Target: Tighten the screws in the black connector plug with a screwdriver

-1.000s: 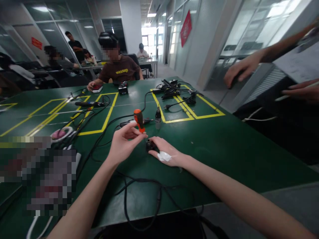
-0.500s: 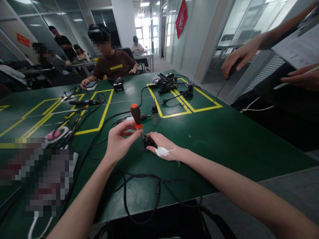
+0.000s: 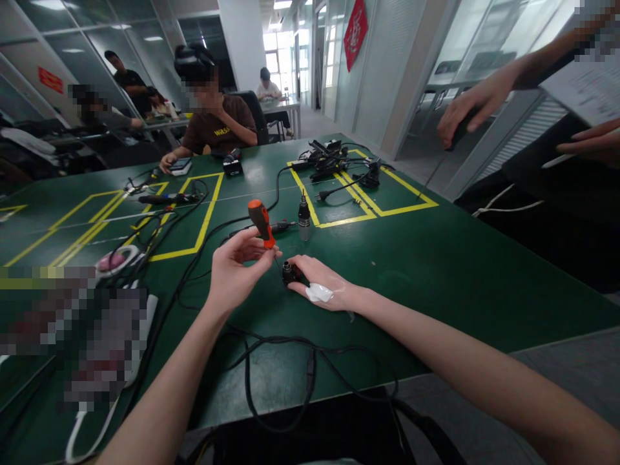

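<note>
My left hand [image 3: 242, 268] is closed round the lower part of a screwdriver [image 3: 261, 223] with an orange and dark grip. The handle leans up and to the left, and its thin shaft points down beside a small black part with a metal collar [image 3: 289, 271]. My right hand [image 3: 322, 284], with a white patch taped on it, pinches that part on the green table [image 3: 411, 278]. Whether the screwdriver's tip touches the part I cannot tell. Behind my hands a black and silver cylindrical tool piece with a thin bit [image 3: 303, 219] stands upright.
A pile of black cables and plugs [image 3: 327, 161] lies within yellow tape at the back. A black cable [image 3: 271, 423] loops along the near edge. A person [image 3: 217, 123] sits opposite; at right another person's hand [image 3: 477, 106] holds a dark-handled tool.
The screwdriver handle tilts further to the left. My right hand still holds the black part. The person opposite has raised a hand to the face. The view has shifted slightly.
</note>
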Demonstrator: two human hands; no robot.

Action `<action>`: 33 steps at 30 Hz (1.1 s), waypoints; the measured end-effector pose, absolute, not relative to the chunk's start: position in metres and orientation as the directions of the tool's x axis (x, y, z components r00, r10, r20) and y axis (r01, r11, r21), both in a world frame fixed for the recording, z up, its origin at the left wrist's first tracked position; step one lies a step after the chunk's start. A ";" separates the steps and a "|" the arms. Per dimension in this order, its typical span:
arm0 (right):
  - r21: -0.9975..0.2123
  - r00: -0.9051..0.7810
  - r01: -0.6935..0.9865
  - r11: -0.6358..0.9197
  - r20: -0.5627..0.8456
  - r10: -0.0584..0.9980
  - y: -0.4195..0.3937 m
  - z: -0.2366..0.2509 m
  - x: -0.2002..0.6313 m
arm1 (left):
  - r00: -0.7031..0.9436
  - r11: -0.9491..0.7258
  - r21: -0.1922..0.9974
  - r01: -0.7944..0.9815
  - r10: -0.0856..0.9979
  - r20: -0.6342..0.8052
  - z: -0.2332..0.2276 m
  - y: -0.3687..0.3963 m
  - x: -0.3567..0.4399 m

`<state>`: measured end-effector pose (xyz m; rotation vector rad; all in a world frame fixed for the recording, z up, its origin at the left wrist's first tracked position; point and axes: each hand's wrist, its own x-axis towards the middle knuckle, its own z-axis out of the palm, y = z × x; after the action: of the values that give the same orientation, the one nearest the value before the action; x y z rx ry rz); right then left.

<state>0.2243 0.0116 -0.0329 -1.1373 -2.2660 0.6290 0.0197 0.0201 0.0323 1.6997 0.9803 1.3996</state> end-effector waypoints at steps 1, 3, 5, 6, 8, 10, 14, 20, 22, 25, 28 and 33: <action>-0.610 -0.510 0.582 0.537 0.241 0.826 0.011 -0.032 0.224 | 0.121 -0.448 0.886 0.121 0.892 0.435 0.032 0.020 0.020; -0.611 -0.509 0.588 0.529 0.229 0.830 0.011 -0.031 0.224 | 0.110 -0.431 0.892 0.134 0.901 0.419 0.032 0.019 0.019; -0.613 -0.510 0.594 0.522 0.215 0.833 0.011 -0.031 0.224 | 0.092 -0.429 0.894 0.129 0.903 0.420 0.031 0.019 0.019; -0.614 -0.510 0.593 0.521 0.215 0.833 0.011 -0.031 0.224 | 0.084 -0.432 0.893 0.127 0.902 0.424 0.031 0.020 0.019; -0.616 -0.512 0.584 0.529 0.226 0.829 0.011 -0.032 0.224 | 0.082 -0.438 0.889 0.130 0.899 0.431 0.031 0.020 0.020; -0.617 -0.513 0.578 0.534 0.234 0.826 0.012 -0.033 0.224 | 0.083 -0.445 0.886 0.132 0.896 0.437 0.030 0.021 0.021; -0.610 -0.505 0.592 0.526 0.228 0.833 0.013 -0.036 0.224 | 0.057 -0.470 0.877 0.098 0.882 0.467 0.029 0.022 0.021; -0.617 -0.506 0.577 0.536 0.245 0.827 0.013 -0.035 0.224 | 0.112 -0.440 0.895 0.077 0.895 0.431 0.031 0.019 0.021; -0.617 -0.500 0.586 0.526 0.236 0.834 0.012 -0.035 0.224 | 0.140 -0.440 0.894 0.081 0.893 0.427 0.032 0.018 0.021; -0.617 -0.498 0.587 0.523 0.234 0.835 0.013 -0.035 0.224 | 0.158 -0.443 0.891 0.099 0.891 0.425 0.034 0.017 0.021; -0.617 -0.506 0.574 0.538 0.249 0.826 0.013 -0.036 0.224 | 0.159 -0.442 0.889 0.116 0.892 0.423 0.034 0.018 0.021; -0.607 -0.512 0.572 0.552 0.261 0.818 0.014 -0.036 0.224 | 0.115 -0.454 0.883 0.122 0.890 0.441 0.032 0.021 0.021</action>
<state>0.2244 0.0138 -0.0364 -1.1171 -2.2617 0.6182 0.0215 0.0211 0.0316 1.7003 0.9947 1.4029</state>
